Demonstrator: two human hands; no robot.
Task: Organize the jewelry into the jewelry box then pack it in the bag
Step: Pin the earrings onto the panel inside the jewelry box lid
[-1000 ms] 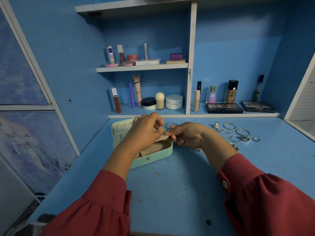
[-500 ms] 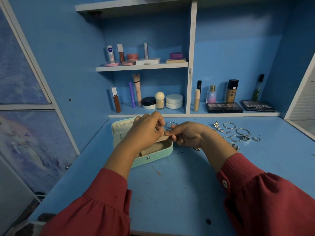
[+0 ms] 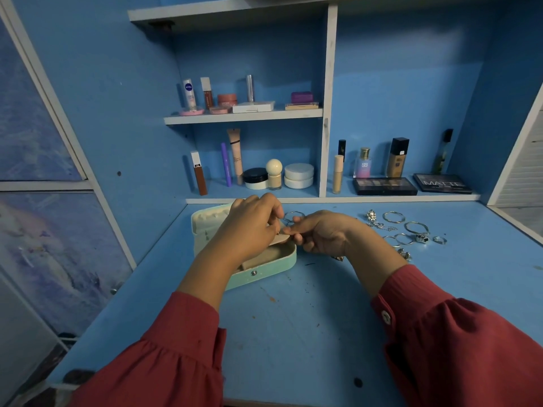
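Left hand (image 3: 249, 227) and right hand (image 3: 320, 233) meeting fingertip to fingertip over open mint jewelry box (image 3: 264, 267), fingers curled pinching something too small to identify, silver rings and bangles (image 3: 411, 230) scattered on blue worktop (image 3: 293, 318)

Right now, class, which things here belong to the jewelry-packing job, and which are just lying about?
Job:
- mint jewelry box, open
- rings and bangles on the desk
- left hand, right hand over the box

Lying about:
- eyeshadow palettes
- cream jars
- foundation bottle

Shiny metal, matt paint, soft cloth

We see bright, polished metal rings (image 3: 411, 229) on a matt blue painted table (image 3: 293, 333), scuffed and speckled; the box (image 3: 264, 271) looks smooth mint plastic with a beige matt lining, sleeves (image 3: 470, 348) ribbed red cloth.
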